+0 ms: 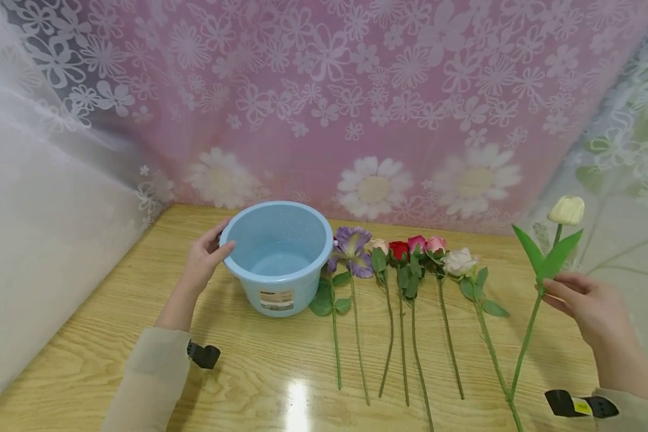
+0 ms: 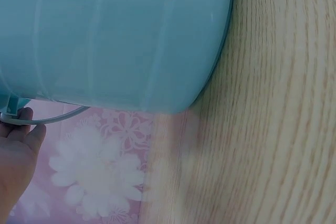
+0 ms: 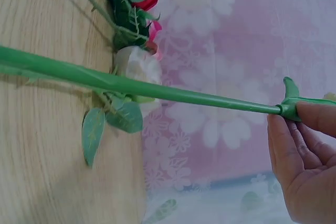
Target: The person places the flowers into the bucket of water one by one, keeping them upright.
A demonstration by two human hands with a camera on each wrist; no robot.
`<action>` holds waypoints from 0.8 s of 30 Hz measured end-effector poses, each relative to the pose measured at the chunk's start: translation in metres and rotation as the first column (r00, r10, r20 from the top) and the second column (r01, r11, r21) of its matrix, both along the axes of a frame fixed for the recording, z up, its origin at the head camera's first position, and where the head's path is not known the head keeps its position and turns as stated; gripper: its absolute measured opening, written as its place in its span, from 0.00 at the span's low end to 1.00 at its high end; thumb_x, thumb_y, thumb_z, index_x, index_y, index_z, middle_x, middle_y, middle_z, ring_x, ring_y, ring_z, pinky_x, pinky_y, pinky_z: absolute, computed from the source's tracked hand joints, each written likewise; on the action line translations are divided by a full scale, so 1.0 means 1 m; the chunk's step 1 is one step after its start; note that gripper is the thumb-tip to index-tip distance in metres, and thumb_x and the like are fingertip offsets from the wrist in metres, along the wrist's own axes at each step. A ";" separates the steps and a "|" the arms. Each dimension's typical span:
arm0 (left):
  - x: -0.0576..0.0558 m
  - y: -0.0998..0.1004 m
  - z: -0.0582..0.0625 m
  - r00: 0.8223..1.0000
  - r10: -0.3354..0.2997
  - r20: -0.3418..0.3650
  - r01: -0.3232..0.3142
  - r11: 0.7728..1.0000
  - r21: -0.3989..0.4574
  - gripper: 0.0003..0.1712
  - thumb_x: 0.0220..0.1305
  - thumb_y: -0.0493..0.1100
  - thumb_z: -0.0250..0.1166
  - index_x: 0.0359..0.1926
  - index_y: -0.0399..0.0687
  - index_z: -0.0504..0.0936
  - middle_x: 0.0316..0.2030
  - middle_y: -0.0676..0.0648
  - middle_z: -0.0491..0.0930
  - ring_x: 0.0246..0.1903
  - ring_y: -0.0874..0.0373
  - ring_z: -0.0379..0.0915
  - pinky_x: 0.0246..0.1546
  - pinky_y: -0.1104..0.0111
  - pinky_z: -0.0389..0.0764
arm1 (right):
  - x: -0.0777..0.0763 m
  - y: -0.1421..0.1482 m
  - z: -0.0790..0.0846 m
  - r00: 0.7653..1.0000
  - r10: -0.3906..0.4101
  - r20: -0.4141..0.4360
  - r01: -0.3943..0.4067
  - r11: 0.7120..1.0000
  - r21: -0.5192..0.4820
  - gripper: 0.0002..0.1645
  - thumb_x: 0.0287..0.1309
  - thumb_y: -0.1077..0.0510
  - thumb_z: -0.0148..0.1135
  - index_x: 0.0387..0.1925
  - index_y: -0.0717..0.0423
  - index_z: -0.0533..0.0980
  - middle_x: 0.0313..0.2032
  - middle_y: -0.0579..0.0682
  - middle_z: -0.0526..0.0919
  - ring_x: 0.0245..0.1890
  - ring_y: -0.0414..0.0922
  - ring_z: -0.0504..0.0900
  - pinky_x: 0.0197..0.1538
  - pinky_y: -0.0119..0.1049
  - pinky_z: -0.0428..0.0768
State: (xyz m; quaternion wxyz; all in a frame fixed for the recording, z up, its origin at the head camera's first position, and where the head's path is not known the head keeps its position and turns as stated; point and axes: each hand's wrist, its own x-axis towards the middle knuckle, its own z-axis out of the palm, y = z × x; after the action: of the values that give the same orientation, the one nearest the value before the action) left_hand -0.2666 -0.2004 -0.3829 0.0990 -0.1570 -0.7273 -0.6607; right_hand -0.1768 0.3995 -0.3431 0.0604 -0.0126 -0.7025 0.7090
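A light blue plastic bucket (image 1: 305,288) stands upright on the table with a label on its front. My left hand (image 1: 204,255) holds its left rim, thumb over the edge. In the left wrist view, the fingers of this hand (image 2: 18,153) curl at the bucket's handle (image 2: 65,115). My right hand (image 1: 591,297) pinches a cream tulip (image 1: 567,210) on its stem, just below the two green leaves. The tulip is raised, its bloom upward. In the right wrist view, thumb and fingers of the hand (image 3: 307,166) close on the green stem (image 3: 184,95).
Right of the bucket lie several flowers side by side, stems toward me: a purple iris (image 1: 352,249), a peach rose (image 1: 379,246), a red rose (image 1: 399,250), pink roses (image 1: 436,243) and a white rose (image 1: 461,262). A flowered pink curtain (image 1: 302,120) hangs behind the table (image 1: 237,378).
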 end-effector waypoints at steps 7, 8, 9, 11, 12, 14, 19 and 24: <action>0.002 0.001 0.002 1.000 0.016 0.011 -0.016 1.000 -0.020 0.32 0.60 0.38 0.57 0.63 0.35 0.58 0.59 0.36 0.60 0.53 0.45 0.62 0.41 0.70 0.75 | -0.006 -0.012 0.005 0.994 0.102 -0.046 -0.105 0.991 -0.086 0.10 0.54 0.69 0.54 0.32 0.54 0.78 0.31 0.46 0.78 0.32 0.39 0.80 0.36 0.28 0.77; 0.002 0.001 0.002 1.000 0.017 0.011 -0.016 1.000 -0.022 0.31 0.60 0.38 0.57 0.63 0.36 0.58 0.59 0.36 0.60 0.53 0.45 0.62 0.41 0.70 0.75 | -0.008 -0.012 0.004 0.993 0.110 -0.051 -0.114 0.990 -0.084 0.10 0.54 0.69 0.54 0.33 0.54 0.78 0.32 0.46 0.78 0.32 0.39 0.80 0.36 0.28 0.77; 0.002 0.001 0.002 1.000 0.018 0.010 -0.018 1.000 -0.023 0.31 0.60 0.38 0.56 0.63 0.35 0.58 0.59 0.36 0.60 0.53 0.44 0.62 0.41 0.70 0.74 | -0.011 -0.012 0.002 0.992 0.113 -0.055 -0.117 0.991 -0.071 0.09 0.54 0.69 0.55 0.34 0.54 0.77 0.32 0.46 0.78 0.33 0.39 0.80 0.37 0.28 0.77; 0.003 0.001 0.003 1.000 0.020 0.015 -0.019 1.000 -0.024 0.31 0.60 0.38 0.56 0.63 0.36 0.58 0.59 0.37 0.61 0.53 0.44 0.62 0.42 0.71 0.74 | -0.015 -0.013 0.001 0.991 0.123 -0.060 -0.127 0.990 -0.061 0.08 0.54 0.67 0.56 0.34 0.55 0.77 0.33 0.47 0.77 0.33 0.39 0.80 0.37 0.29 0.77; 0.003 0.002 0.004 1.000 0.021 0.017 -0.020 0.999 -0.025 0.31 0.61 0.38 0.56 0.63 0.36 0.58 0.59 0.37 0.61 0.53 0.44 0.62 0.42 0.71 0.74 | -0.030 0.004 -0.017 0.985 0.160 -0.071 -0.166 0.982 -0.093 0.08 0.54 0.67 0.56 0.36 0.57 0.77 0.34 0.48 0.77 0.35 0.41 0.80 0.39 0.30 0.77; 0.003 0.002 0.004 0.999 0.022 0.022 -0.022 0.999 -0.028 0.30 0.61 0.37 0.55 0.63 0.37 0.58 0.59 0.37 0.61 0.53 0.44 0.62 0.42 0.71 0.74 | -0.034 0.004 -0.019 0.983 0.167 -0.082 -0.173 0.982 -0.079 0.08 0.53 0.66 0.57 0.36 0.58 0.76 0.34 0.49 0.77 0.36 0.41 0.80 0.39 0.31 0.77; 0.004 0.002 0.005 0.999 0.019 0.029 -0.018 1.000 -0.020 0.30 0.61 0.36 0.55 0.64 0.37 0.58 0.60 0.37 0.60 0.54 0.44 0.61 0.43 0.71 0.73 | -0.026 -0.026 0.003 0.988 0.130 -0.080 -0.132 0.991 -0.022 0.07 0.54 0.65 0.57 0.36 0.55 0.76 0.34 0.46 0.78 0.35 0.39 0.80 0.39 0.29 0.77; 0.004 0.001 0.003 1.000 0.009 0.030 -0.008 1.000 -0.012 0.30 0.61 0.36 0.55 0.64 0.36 0.57 0.61 0.37 0.59 0.56 0.44 0.59 0.44 0.72 0.73 | -0.031 -0.040 0.005 0.986 0.130 -0.106 -0.137 0.989 -0.054 0.08 0.53 0.65 0.58 0.37 0.57 0.77 0.33 0.49 0.79 0.35 0.40 0.80 0.39 0.30 0.76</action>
State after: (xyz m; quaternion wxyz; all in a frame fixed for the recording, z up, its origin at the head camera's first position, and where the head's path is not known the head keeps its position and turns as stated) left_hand -0.2628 -0.1996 -0.3796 0.0901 -0.1447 -0.7333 -0.6581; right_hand -0.2074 0.3594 -0.3379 0.0483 0.0689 -0.6758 0.7322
